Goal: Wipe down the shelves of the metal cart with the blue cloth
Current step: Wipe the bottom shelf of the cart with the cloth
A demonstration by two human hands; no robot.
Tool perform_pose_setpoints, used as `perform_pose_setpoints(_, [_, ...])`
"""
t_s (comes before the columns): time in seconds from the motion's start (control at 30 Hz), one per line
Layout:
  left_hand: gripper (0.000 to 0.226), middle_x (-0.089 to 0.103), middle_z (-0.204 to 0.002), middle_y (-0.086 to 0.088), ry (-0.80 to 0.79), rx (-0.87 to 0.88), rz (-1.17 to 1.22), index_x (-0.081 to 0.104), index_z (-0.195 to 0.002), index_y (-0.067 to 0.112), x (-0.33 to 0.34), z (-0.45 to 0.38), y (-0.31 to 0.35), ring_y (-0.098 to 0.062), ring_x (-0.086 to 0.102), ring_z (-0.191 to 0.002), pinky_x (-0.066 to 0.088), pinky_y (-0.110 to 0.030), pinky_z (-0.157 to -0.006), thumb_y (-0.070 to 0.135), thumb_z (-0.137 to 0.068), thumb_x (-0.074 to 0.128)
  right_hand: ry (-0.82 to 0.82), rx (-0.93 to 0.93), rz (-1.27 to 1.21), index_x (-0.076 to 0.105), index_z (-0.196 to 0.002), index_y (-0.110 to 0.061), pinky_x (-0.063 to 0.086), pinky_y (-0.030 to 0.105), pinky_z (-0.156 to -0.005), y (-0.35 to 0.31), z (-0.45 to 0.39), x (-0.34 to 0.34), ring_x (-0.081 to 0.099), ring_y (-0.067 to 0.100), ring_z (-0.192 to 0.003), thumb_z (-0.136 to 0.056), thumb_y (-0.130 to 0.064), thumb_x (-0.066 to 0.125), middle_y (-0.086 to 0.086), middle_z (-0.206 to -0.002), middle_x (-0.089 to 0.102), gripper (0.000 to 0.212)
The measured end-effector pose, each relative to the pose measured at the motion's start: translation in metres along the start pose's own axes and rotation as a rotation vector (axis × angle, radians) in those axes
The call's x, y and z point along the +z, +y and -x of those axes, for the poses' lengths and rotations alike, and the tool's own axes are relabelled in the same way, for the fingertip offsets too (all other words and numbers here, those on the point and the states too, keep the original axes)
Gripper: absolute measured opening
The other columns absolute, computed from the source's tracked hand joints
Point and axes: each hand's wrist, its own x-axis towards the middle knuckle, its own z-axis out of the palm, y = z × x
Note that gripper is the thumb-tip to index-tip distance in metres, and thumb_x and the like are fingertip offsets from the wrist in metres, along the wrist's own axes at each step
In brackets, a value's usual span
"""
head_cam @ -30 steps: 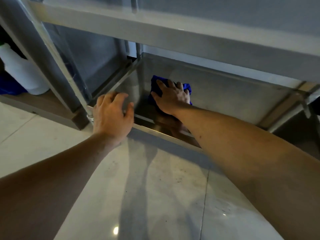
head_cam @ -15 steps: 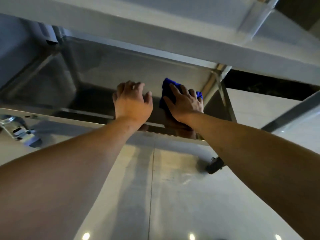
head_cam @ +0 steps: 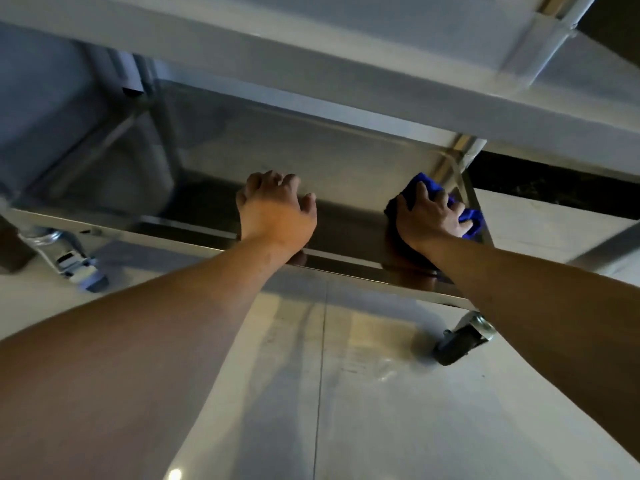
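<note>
A brake caster (head_cam: 74, 265) sits at the lower left of the metal cart (head_cam: 194, 237). The left hand (head_cam: 275, 211) rests on the bottom shelf (head_cam: 311, 157), fingers curled, gripping nothing. Near the shelf's right corner, the right hand (head_cam: 427, 218) presses down on the bunched blue cloth (head_cam: 469, 216), fingers spread over it. A black caster (head_cam: 460, 341) stands on the glossy floor (head_cam: 363, 410) below. The upper shelf (head_cam: 346, 46) overhangs it all.

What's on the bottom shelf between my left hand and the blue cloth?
Nothing: in the head view, only bare metal of the bottom shelf lies between the left hand and the blue cloth under the right hand.
</note>
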Motion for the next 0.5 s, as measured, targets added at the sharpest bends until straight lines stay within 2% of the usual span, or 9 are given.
perform_pose_setpoints(0.17, [0.043,0.06,-0.124,-0.009,0.027,-0.136,-0.069,0.057,-0.129,0.023,-0.025,0.004,-0.059,-0.031,0.051,-0.119,0.042,-0.049,-0.1,0.051,-0.099,0.044,0.046,-0.015,-0.106,0.032,-0.144,-0.016,0.017,0.065,-0.114,-0.077,0.004,0.009,0.022,0.045,-0.141,-0.098,-0.052,0.04,0.018,-0.152,0.033,0.059])
perform_pose_setpoints(0.37, [0.042,0.059,-0.132,-0.007,0.066,-0.221,-0.103,0.058,-0.13,0.024,-0.043,0.016,-0.113,-0.032,0.045,-0.126,0.035,-0.05,-0.105,0.049,-0.099,0.045,-0.06,-0.406,-0.185,0.039,-0.14,-0.016,0.024,0.065,-0.113,-0.176,0.026,0.018,0.02,0.047,-0.142,-0.095,-0.041,0.048,0.018,-0.15,0.033,0.052])
perform_pose_setpoints(0.5, [0.036,0.061,-0.129,-0.006,0.145,-0.262,-0.073,0.06,-0.125,0.024,-0.046,0.022,-0.132,-0.031,0.046,-0.123,0.037,-0.049,-0.103,0.044,-0.099,0.045,-0.098,-0.686,-0.278,0.038,-0.141,-0.019,0.035,0.06,-0.109,-0.236,0.046,0.026,0.033,0.039,-0.136,-0.094,-0.034,0.054,0.013,-0.143,0.043,0.052])
